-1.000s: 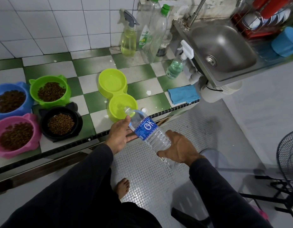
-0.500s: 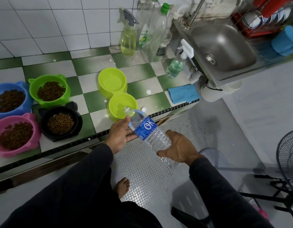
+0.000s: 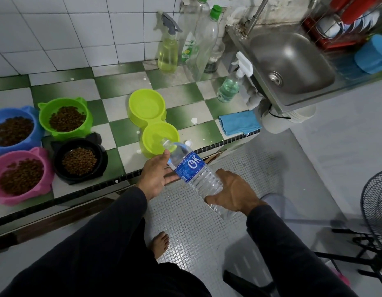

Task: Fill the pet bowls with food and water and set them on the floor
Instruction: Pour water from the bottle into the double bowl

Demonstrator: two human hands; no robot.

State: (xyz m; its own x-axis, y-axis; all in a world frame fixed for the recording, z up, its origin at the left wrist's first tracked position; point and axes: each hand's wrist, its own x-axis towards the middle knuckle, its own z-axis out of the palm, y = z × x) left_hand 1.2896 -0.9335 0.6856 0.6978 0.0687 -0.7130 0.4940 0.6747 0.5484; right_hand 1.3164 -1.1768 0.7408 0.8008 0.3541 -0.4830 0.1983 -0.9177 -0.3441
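A clear water bottle (image 3: 189, 168) with a blue label is tilted, its open mouth over the near cup of a lime double bowl (image 3: 134, 113) on the checked counter (image 3: 119, 133). My left hand (image 3: 153, 176) holds the bottle near its neck, thumb on top and fingers underneath. My right hand (image 3: 233, 194) grips its lower end. To the left stand a blue bowl (image 3: 14, 149), a green bowl (image 3: 63, 133), a pink bowl (image 3: 47, 168) and a black bowl (image 3: 57, 160), each with brown kibble in it.
Spray bottles (image 3: 167, 54) and tall plastic bottles (image 3: 204, 46) line the tiled wall. A blue cloth (image 3: 238, 123) lies by the steel sink (image 3: 293, 58). A fan (image 3: 376, 209) stands on the mosaic floor (image 3: 196, 232) at right; my bare foot (image 3: 160, 243) is below.
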